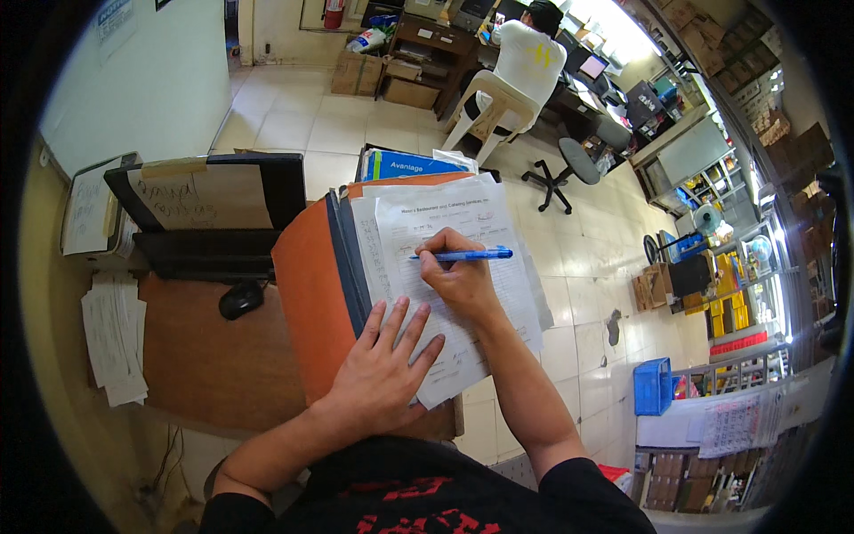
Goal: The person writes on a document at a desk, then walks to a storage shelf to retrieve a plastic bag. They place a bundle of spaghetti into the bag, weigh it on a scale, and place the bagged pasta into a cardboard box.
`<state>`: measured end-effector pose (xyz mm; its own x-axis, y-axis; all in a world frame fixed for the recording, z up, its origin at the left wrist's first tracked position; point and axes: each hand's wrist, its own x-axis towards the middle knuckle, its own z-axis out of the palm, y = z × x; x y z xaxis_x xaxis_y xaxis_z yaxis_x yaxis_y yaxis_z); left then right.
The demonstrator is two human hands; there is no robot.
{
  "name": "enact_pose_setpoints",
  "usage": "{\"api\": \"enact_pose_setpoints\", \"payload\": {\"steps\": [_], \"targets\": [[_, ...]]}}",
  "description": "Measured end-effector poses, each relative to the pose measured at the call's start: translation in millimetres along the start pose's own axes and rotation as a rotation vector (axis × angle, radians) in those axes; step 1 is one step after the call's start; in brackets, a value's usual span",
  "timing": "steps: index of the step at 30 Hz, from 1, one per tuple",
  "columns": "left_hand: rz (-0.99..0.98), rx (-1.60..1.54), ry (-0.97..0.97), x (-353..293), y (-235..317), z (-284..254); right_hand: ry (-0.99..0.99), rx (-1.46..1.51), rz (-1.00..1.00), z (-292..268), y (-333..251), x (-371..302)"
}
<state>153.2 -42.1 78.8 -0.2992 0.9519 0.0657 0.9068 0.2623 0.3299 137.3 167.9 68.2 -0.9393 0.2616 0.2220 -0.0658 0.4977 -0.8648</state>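
Observation:
My right hand (455,274) grips a blue ballpoint pen (480,254), its tip at the upper left part of a printed sheet (445,221). That sheet tops a stack of papers on an open orange folder (302,294) with a dark spine (348,267). Fingers spread, my left hand (384,360) lies flat on the lower left of the sheet. Under the folder's far edge sits a blue binder or box (414,165).
A brown desk (205,347) carries a black mouse (241,301), a dark laptop (209,200) and loose papers (116,334). Across the tiled floor a person (529,53) sits on a plastic chair (503,102). An office chair (569,169) and blue crate (653,387) stand to the right.

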Motion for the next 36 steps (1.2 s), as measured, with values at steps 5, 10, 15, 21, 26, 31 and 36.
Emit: {"api": "enact_pose_setpoints", "payload": {"steps": [5, 10, 15, 21, 26, 31, 36], "targets": [[-0.022, -0.037, -0.001, 2, 4, -1, 0.004, -0.067, -0.08, 1, 3, 0], [-0.019, -0.033, 0.02, 2, 2, -1, 0.037, 0.0, 0.025, -5, 1, 8], [-0.023, -0.032, 0.019, 2, 2, 1, 0.03, 0.0, 0.056, -13, 6, 6], [-0.025, -0.049, 0.052, 3, 2, 4, 0.006, -0.066, -0.05, -10, 14, 4], [-0.018, -0.073, 0.086, 3, 1, 4, 0.134, -0.009, -0.003, -13, 20, 7], [-0.012, -0.046, 0.106, 2, 2, 4, 0.099, -0.074, -0.064, -11, 18, 8], [-0.017, -0.051, 0.105, 3, 2, 6, 0.092, -0.163, -0.113, -11, 12, 8]]}}
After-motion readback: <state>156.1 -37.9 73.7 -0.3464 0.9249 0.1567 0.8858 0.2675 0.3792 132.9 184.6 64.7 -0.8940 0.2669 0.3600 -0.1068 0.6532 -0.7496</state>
